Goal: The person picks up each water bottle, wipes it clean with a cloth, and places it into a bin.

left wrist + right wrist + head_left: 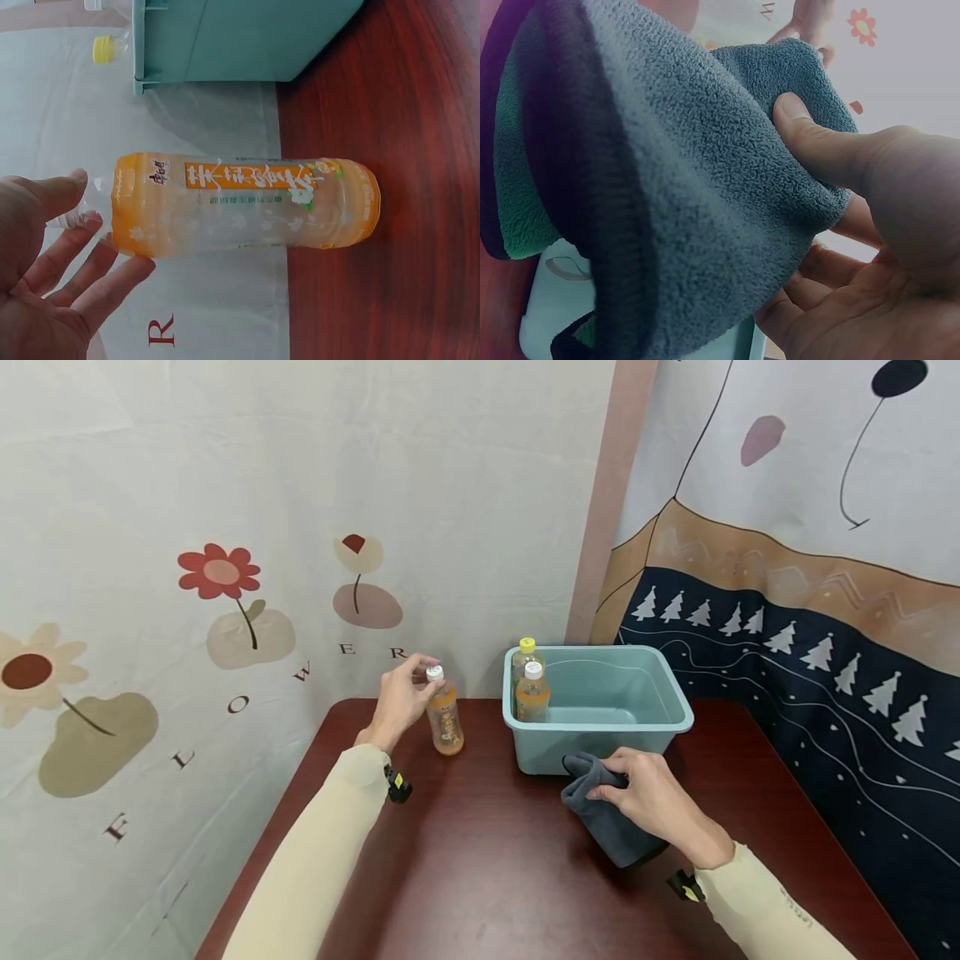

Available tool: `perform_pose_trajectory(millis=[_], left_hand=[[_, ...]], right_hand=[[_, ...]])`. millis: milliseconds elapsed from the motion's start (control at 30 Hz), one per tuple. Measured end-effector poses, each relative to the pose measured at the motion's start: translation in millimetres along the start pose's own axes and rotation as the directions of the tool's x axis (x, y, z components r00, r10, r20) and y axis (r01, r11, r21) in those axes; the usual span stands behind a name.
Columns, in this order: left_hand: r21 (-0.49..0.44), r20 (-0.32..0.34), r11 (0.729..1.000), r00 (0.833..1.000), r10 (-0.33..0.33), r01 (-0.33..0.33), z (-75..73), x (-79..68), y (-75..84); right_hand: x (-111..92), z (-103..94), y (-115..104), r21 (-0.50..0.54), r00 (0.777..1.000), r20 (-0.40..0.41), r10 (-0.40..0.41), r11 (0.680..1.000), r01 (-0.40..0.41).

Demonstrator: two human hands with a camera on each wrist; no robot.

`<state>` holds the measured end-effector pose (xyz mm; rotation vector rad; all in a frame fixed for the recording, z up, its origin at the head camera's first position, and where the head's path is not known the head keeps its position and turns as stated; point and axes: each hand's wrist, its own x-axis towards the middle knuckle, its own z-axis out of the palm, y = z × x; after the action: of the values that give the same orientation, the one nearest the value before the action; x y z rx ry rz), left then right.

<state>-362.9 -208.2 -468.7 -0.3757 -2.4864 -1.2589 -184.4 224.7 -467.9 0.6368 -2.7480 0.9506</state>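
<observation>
On the table stands a clear plastic drink bottle (447,723) with an orange label and white cap, about upright. My left hand (401,697) holds it loosely at the neck, thumb on one side and fingers on the other; the left wrist view shows this bottle (247,201) with the fingers spread near its shoulder. A dark grey cloth (611,818) hangs folded from my right hand (656,797), pinched between thumb and fingers in front of the bin. Close up in the right wrist view, the fuzzy cloth (697,165) has a dark hem and a greenish face.
A light blue-green plastic bin (600,747) stands at the back of the dark red table (480,877). Inside its left end are a white-capped bottle (532,697) and a yellow-capped bottle (527,652). Printed wall hangings (480,527) rise behind the table.
</observation>
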Motion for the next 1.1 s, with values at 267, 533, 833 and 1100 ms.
perform_pose_trajectory(millis=[267,533,833,1100], left_hand=[[0.065,-0.022,0.996,0.998,0.061,-0.06,-3.9,-28.8,38.2],[0.08,0.026,0.994,0.997,0.072,-0.074,-1.6,-47.5,50.7],[0.053,0.04,0.993,0.994,0.105,-0.107,4.4,-62.7,58.3],[0.052,0.04,0.987,0.988,0.15,-0.152,12.1,-76.0,70.1]], right_hand=[[-1,0.4,0,0.011,1.0,0.009,0.011,1.0,-0.011],[-4,1.1,-2,0.021,1.0,0.004,0.001,1.0,-0.001],[-2,4.6,-5,0.022,1.0,0.003,-0.011,1.0,0.011],[-1,7.3,-8,0.026,1.0,-0.001,-0.021,0.999,0.021]])
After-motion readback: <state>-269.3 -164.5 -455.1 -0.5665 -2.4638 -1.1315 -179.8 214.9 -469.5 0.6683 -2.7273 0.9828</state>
